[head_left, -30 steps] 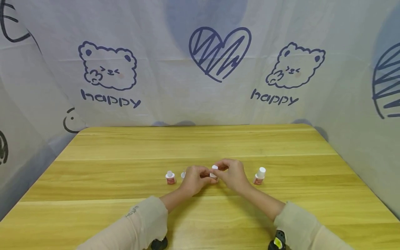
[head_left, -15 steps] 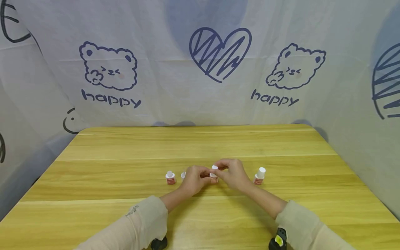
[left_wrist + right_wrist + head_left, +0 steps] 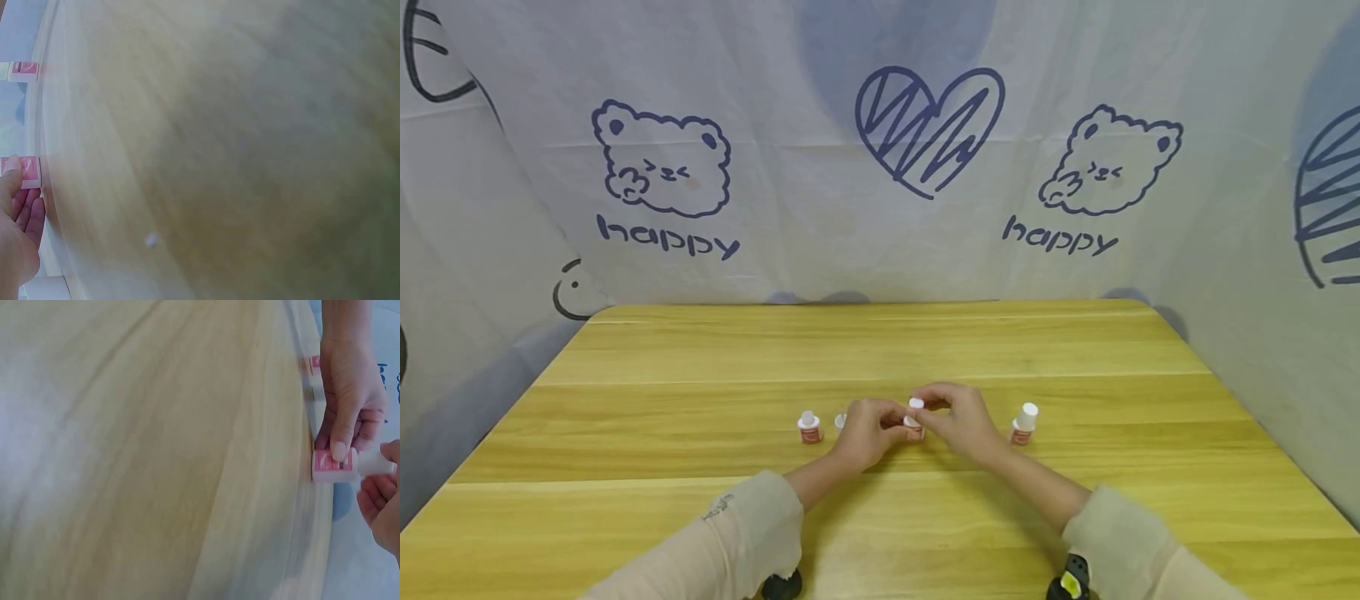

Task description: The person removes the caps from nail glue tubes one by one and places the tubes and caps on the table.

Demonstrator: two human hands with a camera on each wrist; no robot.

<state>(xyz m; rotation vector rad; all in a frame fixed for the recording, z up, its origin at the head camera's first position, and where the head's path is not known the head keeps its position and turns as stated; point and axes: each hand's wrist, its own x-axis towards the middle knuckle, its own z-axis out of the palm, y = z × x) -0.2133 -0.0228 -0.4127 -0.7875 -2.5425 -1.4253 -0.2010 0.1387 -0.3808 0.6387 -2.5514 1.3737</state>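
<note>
A small white bottle with a pink-red label (image 3: 913, 432) stands mid-table between both hands. My left hand (image 3: 863, 433) grips its body between thumb and fingers, and in the right wrist view the thumb presses on the label (image 3: 331, 461). Over the bottle's top, my right hand (image 3: 962, 423) pinches a white cap (image 3: 916, 403) between thumb and fingers. The right wrist view shows the cap (image 3: 374, 464) in line with the bottle's neck end. Part of a small white piece (image 3: 839, 422) shows behind the left hand; the rest of it is hidden.
To the left stands a similar bottle (image 3: 809, 429) with a narrow pale top. Right of the hands is another bottle (image 3: 1023, 425) with a tall white cap. The wooden table (image 3: 880, 342) reaches back to a printed cloth (image 3: 805, 208).
Both hands stay on the same bottle and cap, with only slight movement of the right fingers and forearm. The other bottles have not moved.
</note>
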